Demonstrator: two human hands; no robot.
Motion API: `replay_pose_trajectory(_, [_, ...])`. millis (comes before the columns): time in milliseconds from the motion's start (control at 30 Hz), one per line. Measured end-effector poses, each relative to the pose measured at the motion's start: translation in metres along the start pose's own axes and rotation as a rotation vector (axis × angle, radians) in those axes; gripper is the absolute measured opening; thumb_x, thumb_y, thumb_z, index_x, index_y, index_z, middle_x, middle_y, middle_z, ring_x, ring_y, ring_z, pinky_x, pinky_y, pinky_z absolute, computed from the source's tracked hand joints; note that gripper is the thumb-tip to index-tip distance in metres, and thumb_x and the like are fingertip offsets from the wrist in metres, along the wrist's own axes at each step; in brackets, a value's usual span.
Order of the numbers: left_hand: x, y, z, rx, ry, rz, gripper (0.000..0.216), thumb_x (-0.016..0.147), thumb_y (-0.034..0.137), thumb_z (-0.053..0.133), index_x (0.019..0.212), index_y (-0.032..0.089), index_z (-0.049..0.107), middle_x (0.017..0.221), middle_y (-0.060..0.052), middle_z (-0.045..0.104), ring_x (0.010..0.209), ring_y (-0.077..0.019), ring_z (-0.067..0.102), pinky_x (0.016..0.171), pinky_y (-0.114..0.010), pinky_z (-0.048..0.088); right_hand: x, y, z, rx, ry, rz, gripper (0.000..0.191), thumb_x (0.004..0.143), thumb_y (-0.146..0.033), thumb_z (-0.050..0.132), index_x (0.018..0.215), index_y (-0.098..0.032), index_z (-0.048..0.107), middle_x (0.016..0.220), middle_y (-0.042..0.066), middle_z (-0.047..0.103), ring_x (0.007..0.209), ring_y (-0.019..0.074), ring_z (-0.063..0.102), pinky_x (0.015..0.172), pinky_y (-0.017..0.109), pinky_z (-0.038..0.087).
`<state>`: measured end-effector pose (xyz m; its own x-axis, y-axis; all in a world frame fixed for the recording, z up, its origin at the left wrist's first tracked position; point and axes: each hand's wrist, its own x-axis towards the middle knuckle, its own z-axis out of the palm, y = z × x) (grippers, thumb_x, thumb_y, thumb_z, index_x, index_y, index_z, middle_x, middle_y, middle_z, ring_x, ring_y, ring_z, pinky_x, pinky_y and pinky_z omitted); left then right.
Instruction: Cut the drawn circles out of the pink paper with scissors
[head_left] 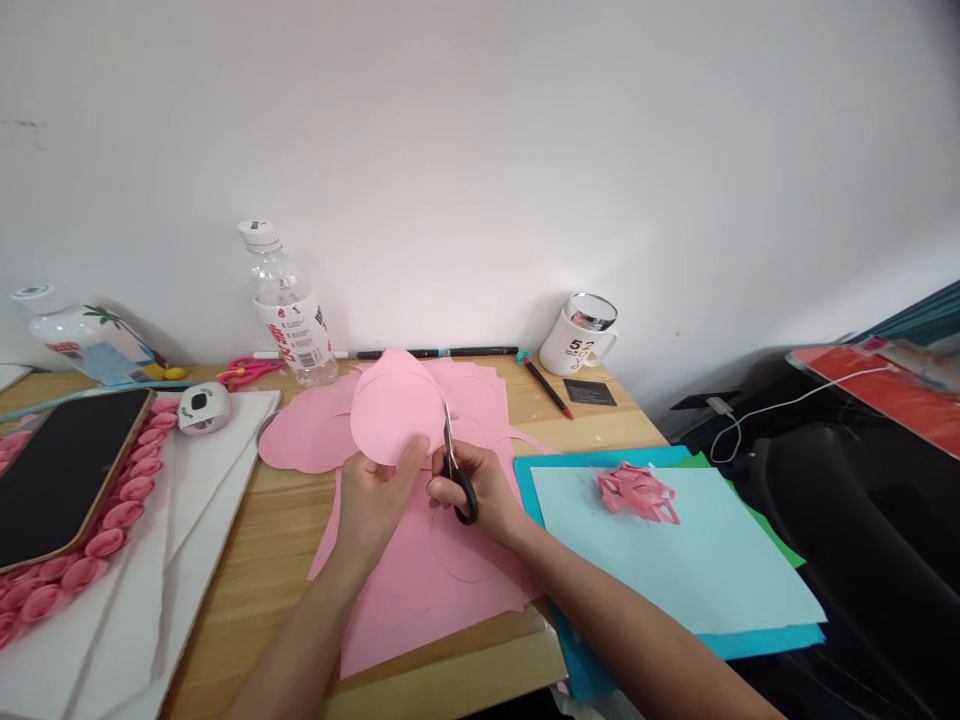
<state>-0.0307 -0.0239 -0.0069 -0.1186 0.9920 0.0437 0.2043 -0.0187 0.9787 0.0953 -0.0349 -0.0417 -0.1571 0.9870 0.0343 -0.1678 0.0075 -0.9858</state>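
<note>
My left hand (377,497) pinches the lower edge of a rounded pink paper piece (394,407) and holds it upright above the desk. My right hand (480,490) grips black-handled scissors (455,468), their blades pointing up along the right edge of that piece. Under both hands lies a large pink paper sheet (427,580) with faint drawn circles. More pink cut shapes (307,435) lie behind, toward the bottle.
On the wooden desk (262,560) stand a plastic bottle (289,305) and a white mug (577,335), with pens along the wall. Light blue paper (675,560) with a pink paper flower (637,492) lies right. A tablet (64,470) ringed by pink rosettes sits left, beside a white tape dispenser (202,407).
</note>
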Motion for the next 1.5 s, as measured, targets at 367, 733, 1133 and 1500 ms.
replay_pose_trajectory(367, [-0.0004, -0.0008, 0.0006, -0.017, 0.055, -0.085, 0.033, 0.062, 0.038, 0.070, 0.085, 0.014, 0.066, 0.089, -0.008, 0.072, 0.085, -0.0233, 0.066, 0.073, -0.032, 0.053, 0.0000, 0.0085, 0.0027, 0.033, -0.039, -0.054, 0.039, 0.057, -0.043, 0.079, 0.064, -0.017, 0.050, 0.052, -0.006, 0.043, 0.048, 0.0072, 0.035, 0.046, 0.022, 0.030])
replay_pose_trajectory(733, [-0.0001, 0.0005, 0.0007, -0.020, -0.002, -0.075, 0.035, 0.061, 0.037, 0.071, 0.088, 0.015, 0.064, 0.098, -0.010, 0.071, 0.094, -0.0256, 0.065, 0.081, -0.035, 0.053, 0.0026, 0.0079, -0.0020, 0.012, -0.023, -0.100, 0.044, 0.055, -0.047, 0.080, 0.069, -0.017, 0.050, 0.060, -0.004, 0.044, 0.056, 0.0095, 0.036, 0.053, 0.024, 0.031])
replay_pose_trajectory(1133, [-0.0007, 0.0011, 0.0018, -0.026, 0.006, -0.055, 0.035, 0.061, 0.036, 0.070, 0.088, 0.016, 0.067, 0.093, -0.007, 0.073, 0.093, -0.0251, 0.066, 0.079, -0.035, 0.053, 0.0024, 0.0056, -0.0017, -0.007, -0.023, -0.085, 0.043, 0.057, -0.048, 0.078, 0.066, -0.018, 0.048, 0.059, -0.005, 0.041, 0.054, 0.0085, 0.033, 0.051, 0.023, 0.029])
replay_pose_trajectory(1500, [-0.0004, 0.0024, 0.0001, 0.025, 0.019, -0.060, 0.033, 0.060, 0.041, 0.069, 0.081, 0.015, 0.068, 0.085, -0.008, 0.074, 0.085, -0.0257, 0.067, 0.069, -0.032, 0.055, 0.0023, 0.0036, -0.0009, -0.011, -0.003, -0.044, 0.042, 0.055, -0.047, 0.078, 0.065, -0.017, 0.051, 0.055, -0.005, 0.042, 0.052, 0.0082, 0.033, 0.049, 0.023, 0.029])
